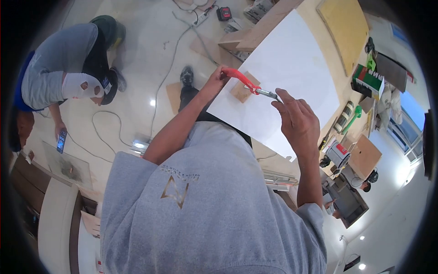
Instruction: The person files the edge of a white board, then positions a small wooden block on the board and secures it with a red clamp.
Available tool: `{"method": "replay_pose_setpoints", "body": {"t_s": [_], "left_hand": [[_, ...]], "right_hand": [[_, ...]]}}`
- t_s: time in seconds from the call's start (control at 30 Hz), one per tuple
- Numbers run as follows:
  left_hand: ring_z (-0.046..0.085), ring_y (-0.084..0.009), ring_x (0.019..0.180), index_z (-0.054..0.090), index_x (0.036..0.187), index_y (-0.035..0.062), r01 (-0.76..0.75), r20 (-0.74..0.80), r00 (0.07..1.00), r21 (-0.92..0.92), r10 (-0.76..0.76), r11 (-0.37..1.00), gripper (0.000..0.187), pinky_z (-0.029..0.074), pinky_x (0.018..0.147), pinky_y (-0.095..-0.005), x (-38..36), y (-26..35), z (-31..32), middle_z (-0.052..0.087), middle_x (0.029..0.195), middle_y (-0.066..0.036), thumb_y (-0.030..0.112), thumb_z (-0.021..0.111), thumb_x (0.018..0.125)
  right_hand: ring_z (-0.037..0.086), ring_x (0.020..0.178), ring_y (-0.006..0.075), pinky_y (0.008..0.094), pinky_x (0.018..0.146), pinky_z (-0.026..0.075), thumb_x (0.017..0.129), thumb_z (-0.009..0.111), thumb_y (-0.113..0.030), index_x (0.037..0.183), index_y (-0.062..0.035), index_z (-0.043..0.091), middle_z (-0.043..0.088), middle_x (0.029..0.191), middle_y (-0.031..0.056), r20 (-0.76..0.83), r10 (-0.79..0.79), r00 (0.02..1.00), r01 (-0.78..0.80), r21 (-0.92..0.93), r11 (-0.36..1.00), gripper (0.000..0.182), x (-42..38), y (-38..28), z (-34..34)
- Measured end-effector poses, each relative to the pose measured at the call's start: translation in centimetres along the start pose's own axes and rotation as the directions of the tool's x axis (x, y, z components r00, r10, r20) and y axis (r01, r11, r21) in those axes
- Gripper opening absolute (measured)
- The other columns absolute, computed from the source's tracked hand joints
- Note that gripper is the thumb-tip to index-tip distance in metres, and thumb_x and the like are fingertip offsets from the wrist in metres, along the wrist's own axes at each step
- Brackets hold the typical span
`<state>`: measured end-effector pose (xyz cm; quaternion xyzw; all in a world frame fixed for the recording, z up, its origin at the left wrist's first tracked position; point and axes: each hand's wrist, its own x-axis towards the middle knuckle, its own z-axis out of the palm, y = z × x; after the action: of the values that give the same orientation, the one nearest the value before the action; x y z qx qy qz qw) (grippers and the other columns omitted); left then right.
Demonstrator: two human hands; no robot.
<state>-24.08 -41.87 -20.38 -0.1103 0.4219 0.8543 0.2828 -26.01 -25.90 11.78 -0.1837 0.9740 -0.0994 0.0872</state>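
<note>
- Workshop floor, glossy, strewn with cables; another person crouches nearby holding a phone (pixel 61 140).
- Red-handled tool (pixel 248 83) lies over a white board (pixel 292 77), its long axis diagonal, metal tip toward the right hand.
- Left hand (pixel 218 77) wraps the handle; right hand (pixel 295 119) pinches the tip.
- No writing legible.

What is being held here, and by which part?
A red-handled tool: the left hand grips its red handle end, and the right hand fingers pinch its metal tip.

Clamp (pixel 248 84): glossy red plastic handle, metal bar; white panel (pixel 283 68) smooth, matt.
</note>
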Motion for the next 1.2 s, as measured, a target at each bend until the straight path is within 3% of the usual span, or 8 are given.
{"method": "replay_pose_setpoints", "body": {"t_s": [0.17, 0.3, 0.5, 0.6, 0.83, 0.93, 1.03, 1.2], "left_hand": [[0.058, -0.0120, 0.116, 0.052, 0.128, 0.0145, 0.024, 0.008, 1.000, 0.007, -0.024, 1.000, 0.025, 0.050, 0.100, -0.0295, -0.1, 0.3, 0.0, 0.060, 0.122, -0.002, 0.006, 0.062, 0.107], [0.059, -0.0121, 0.115, 0.052, 0.129, 0.0149, 0.043, 0.021, 0.999, -0.007, -0.043, 0.999, 0.024, 0.051, 0.099, -0.0291, 0.4, -0.3, -0.4, 0.060, 0.122, -0.003, 0.006, 0.059, 0.108], [0.058, -0.0127, 0.117, 0.051, 0.130, 0.0144, 0.019, 0.005, 1.000, 0.014, -0.019, 1.000, 0.028, 0.052, 0.099, -0.0298, 0.1, 0.1, -0.3, 0.059, 0.125, -0.004, 0.004, 0.062, 0.106], [0.057, -0.0132, 0.119, 0.049, 0.131, 0.0142, -0.034, 0.031, 0.999, -0.049, 0.035, 0.998, 0.034, 0.052, 0.100, -0.0297, -0.1, 0.1, -0.2, 0.057, 0.126, -0.004, 0.002, 0.065, 0.104], [0.055, -0.0137, 0.118, 0.048, 0.129, 0.0135, -0.003, -0.003, 1.000, 0.072, 0.004, 0.997, 0.032, 0.050, 0.101, -0.0294, -0.4, 0.9, 0.4, 0.055, 0.126, -0.004, 0.004, 0.065, 0.104], [0.058, -0.0133, 0.114, 0.045, 0.131, 0.0116, 0.006, 0.021, 1.000, 0.005, -0.006, 1.000, 0.026, 0.051, 0.099, -0.0304, -0.5, 0.6, 0.6, 0.061, 0.121, -0.006, 0.007, 0.060, 0.109], [0.057, -0.0122, 0.110, 0.045, 0.131, 0.0118, -0.071, 0.020, 0.997, 0.085, 0.070, 0.994, 0.024, 0.051, 0.095, -0.0301, -0.5, -0.1, 0.7, 0.060, 0.119, -0.005, 0.011, 0.059, 0.111], [0.057, -0.0122, 0.109, 0.047, 0.131, 0.0129, 0.029, 0.045, 0.999, 0.011, -0.030, 1.000, 0.021, 0.052, 0.093, -0.0298, 0.0, -0.6, 0.0, 0.058, 0.118, -0.004, 0.013, 0.056, 0.112]], "right_hand": [[0.066, 0.067, 0.0257, 0.0399, 0.063, 0.054, 0.098, 0.072, -0.011, 0.140, -0.0169, 0.065, 0.071, 0.076, 0.0084, -0.031, 0.156, 0.987, -0.153, 0.096, 0.984, 0.042, -0.9, -1.7, 0.9], [0.073, 0.068, 0.0265, 0.0395, 0.061, 0.055, 0.102, 0.069, -0.009, 0.144, -0.0176, 0.065, 0.078, 0.089, 0.0143, -0.029, 0.165, 0.986, -0.158, 0.153, 0.975, 0.043, -1.4, -2.4, 1.8], [0.069, 0.061, 0.0231, 0.0372, 0.059, 0.053, 0.102, 0.070, -0.010, 0.137, -0.0148, 0.066, 0.075, 0.082, 0.0122, 0.020, 0.285, 0.958, -0.286, 0.119, 0.951, 0.036, -2.1, -2.6, 1.6], [0.067, 0.062, 0.0273, 0.0415, 0.056, 0.051, 0.101, 0.069, -0.012, 0.133, -0.0146, 0.065, 0.066, 0.068, 0.0087, -0.020, 0.305, 0.952, -0.299, 0.132, 0.945, 0.032, -2.3, -2.0, 1.6], [0.068, 0.065, 0.0268, 0.0411, 0.057, 0.051, 0.101, 0.071, -0.013, 0.122, -0.0114, 0.067, 0.070, 0.076, 0.0077, -0.082, 0.258, 0.963, -0.245, 0.139, 0.959, 0.022, -1.9, -2.2, 1.9], [0.068, 0.067, 0.0260, 0.0407, 0.058, 0.051, 0.101, 0.071, -0.013, 0.119, -0.0113, 0.068, 0.070, 0.078, 0.0076, -0.124, 0.223, 0.967, -0.203, 0.156, 0.967, 0.019, -1.7, -2.2, 2.1], [0.068, 0.067, 0.0251, 0.0403, 0.058, 0.051, 0.100, 0.072, -0.014, 0.118, -0.0113, 0.068, 0.070, 0.079, 0.0076, -0.082, 0.254, 0.964, -0.239, 0.156, 0.958, 0.018, -2.0, -2.4, 1.8], [0.069, 0.067, 0.0233, 0.0390, 0.059, 0.052, 0.099, 0.073, -0.014, 0.117, -0.0109, 0.067, 0.071, 0.080, 0.0071, -0.047, 0.311, 0.949, -0.296, 0.199, 0.934, 0.018, -2.9, -2.8, 2.0]]}}
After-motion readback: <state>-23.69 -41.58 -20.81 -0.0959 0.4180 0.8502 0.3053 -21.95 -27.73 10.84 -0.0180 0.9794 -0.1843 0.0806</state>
